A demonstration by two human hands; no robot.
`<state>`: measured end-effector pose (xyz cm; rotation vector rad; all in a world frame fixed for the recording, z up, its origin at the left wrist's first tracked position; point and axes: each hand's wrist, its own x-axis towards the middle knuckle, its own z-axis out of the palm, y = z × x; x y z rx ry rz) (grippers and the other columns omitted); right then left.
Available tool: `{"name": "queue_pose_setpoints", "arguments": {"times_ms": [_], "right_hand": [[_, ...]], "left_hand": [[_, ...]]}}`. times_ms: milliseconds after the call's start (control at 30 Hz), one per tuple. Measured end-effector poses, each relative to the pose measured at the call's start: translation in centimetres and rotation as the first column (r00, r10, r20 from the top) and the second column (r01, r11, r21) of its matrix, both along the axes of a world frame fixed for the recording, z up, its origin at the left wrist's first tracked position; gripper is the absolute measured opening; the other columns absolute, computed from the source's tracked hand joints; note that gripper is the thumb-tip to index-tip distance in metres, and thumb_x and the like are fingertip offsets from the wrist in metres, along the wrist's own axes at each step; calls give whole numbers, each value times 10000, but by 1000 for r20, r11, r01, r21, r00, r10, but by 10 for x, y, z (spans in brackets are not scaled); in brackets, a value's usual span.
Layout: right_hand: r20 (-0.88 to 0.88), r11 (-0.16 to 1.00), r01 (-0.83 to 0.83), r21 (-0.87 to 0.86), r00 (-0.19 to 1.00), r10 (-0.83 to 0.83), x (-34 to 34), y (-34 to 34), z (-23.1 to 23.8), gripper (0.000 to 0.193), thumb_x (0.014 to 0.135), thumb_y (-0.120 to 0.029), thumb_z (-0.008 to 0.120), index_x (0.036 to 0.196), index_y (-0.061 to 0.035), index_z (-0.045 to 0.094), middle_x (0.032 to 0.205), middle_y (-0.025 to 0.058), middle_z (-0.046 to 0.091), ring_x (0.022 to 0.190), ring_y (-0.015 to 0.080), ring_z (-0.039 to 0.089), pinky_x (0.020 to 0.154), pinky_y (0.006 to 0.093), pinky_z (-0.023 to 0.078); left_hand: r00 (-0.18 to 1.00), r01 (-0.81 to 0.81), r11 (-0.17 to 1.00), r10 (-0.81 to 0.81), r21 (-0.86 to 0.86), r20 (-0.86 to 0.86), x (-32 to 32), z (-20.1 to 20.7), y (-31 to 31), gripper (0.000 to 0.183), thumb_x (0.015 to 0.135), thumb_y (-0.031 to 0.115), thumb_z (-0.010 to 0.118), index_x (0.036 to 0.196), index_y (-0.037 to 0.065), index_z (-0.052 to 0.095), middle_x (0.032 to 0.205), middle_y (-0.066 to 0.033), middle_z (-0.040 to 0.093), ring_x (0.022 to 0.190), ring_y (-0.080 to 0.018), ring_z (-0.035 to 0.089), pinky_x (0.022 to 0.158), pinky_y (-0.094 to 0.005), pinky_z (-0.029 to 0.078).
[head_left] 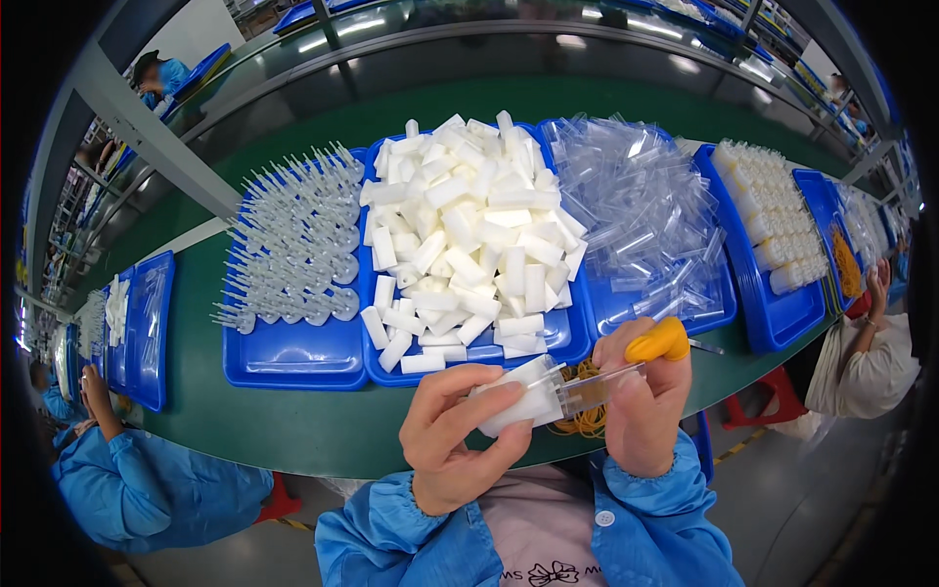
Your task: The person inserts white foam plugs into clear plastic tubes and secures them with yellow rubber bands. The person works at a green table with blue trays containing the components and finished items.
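Note:
In front of my chest, my left hand [448, 435] is closed around a white block-like piece [518, 399], fingers on its top and side. A transparent plastic part [585, 389] reaches from the right end of that piece toward my right hand [641, 416]. My right thumb and fingers pinch the far end of this transparent part. A yellow finger cot [660, 340] covers a fingertip of my right hand. Whether the transparent part is one piece or two I cannot tell. Behind both hands, a blue tray [562, 342] is heaped with white pieces [474, 235].
Left of the heap, a blue tray [293, 367] bears rows of translucent stemmed parts [289, 235]. To its right lie transparent sleeves [636, 196]. Farther right is a tray of cream-white parts [768, 210]. Yellow rubber bands [585, 416] lie behind my hands. Co-workers [147, 479] sit at both sides.

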<state>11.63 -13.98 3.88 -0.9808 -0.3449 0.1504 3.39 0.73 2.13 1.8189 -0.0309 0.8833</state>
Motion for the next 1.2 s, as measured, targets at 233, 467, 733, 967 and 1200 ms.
{"name": "queue_pose_setpoints", "arguments": {"times_ms": [233, 467, 733, 967, 1200], "right_hand": [[153, 996, 77, -37, 986, -71, 1, -5, -8, 309, 731, 34, 651, 978, -39, 480, 892, 84, 517, 767, 148, 501, 699, 273, 428], [163, 1000, 8, -24, 987, -4, -1, -6, -9, 344, 729, -7, 717, 988, -30, 491, 896, 95, 518, 768, 147, 507, 700, 268, 434], [273, 999, -27, -40, 961, 37, 2, -11, -8, 390, 718, -39, 760, 1019, -27, 513, 903, 119, 550, 804, 169, 537, 724, 289, 437], [241, 993, -113, -38, 963, 119, 2, -15, -2, 387, 693, -15, 770, 995, -29, 527, 904, 120, 567, 800, 176, 541, 716, 292, 429], [373, 987, -47, -155, 922, 103, 3, -20, 1, 369, 671, 13, 771, 961, -32, 548, 893, 108, 563, 760, 167, 539, 675, 294, 423]], "left_hand": [[998, 52, 999, -51, -11, 25, -3, -3, -1, 348, 671, 95, 791, 980, 8, 657, 1057, -168, 556, 873, -220, 603, 749, -308, 506], [996, 87, 994, -85, -69, 33, -4, -2, -4, 413, 621, 41, 831, 1007, 14, 687, 1091, -154, 555, 874, -199, 597, 682, -284, 507], [987, 145, 989, -145, 3, 74, -7, -1, -5, 352, 617, 36, 815, 946, 17, 694, 1058, -180, 577, 944, -277, 606, 713, -336, 578], [988, 127, 984, -137, 126, 76, -8, 6, -4, 310, 591, 8, 780, 890, 35, 699, 999, -71, 648, 952, -323, 603, 730, -355, 600], [995, 78, 973, -88, 216, 39, -3, 12, -8, 285, 602, -4, 773, 874, 34, 697, 974, -50, 656, 927, -295, 617, 646, -322, 598]]}}
